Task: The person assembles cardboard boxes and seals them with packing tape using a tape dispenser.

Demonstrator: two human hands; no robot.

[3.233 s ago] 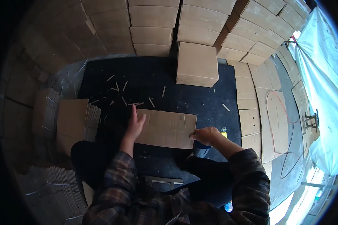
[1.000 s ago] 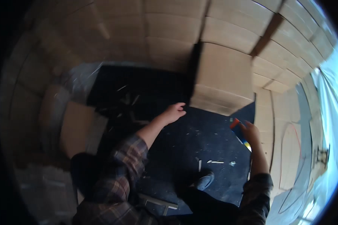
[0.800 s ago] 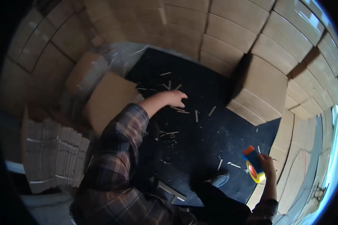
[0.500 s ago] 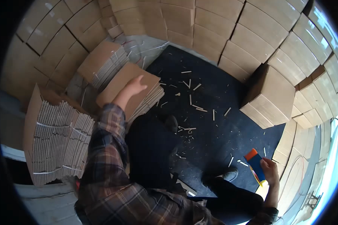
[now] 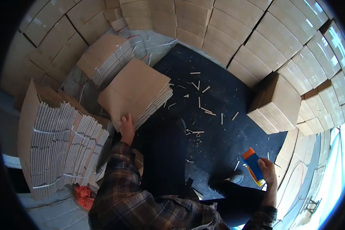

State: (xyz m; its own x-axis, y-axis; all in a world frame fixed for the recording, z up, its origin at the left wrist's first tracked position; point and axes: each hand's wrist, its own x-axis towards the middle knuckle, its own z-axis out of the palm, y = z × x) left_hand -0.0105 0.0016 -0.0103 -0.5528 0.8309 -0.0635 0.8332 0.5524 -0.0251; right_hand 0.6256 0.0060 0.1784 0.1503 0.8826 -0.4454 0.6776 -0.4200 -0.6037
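Your left hand (image 5: 127, 126) has moved from over the middle of the loose cardboard stack (image 5: 136, 86) to its near edge. Its fingers are partly bent and touch the top sheet; whether they grip it, you cannot tell from this view. Your right hand (image 5: 268, 170) is closed around the blue tape dispenser (image 5: 253, 162), held above the black mat (image 5: 214, 92) with its orange end pointing away from you. The loose stack lies flat on your left, between a strapped bundle (image 5: 59, 143) nearer you and a smaller bundle (image 5: 105, 57) beyond. One box (image 5: 281, 101) stands at the mat's far right, beside the stacked cartons (image 5: 237, 23). Cardboard strips (image 5: 199, 102) litter the mat.
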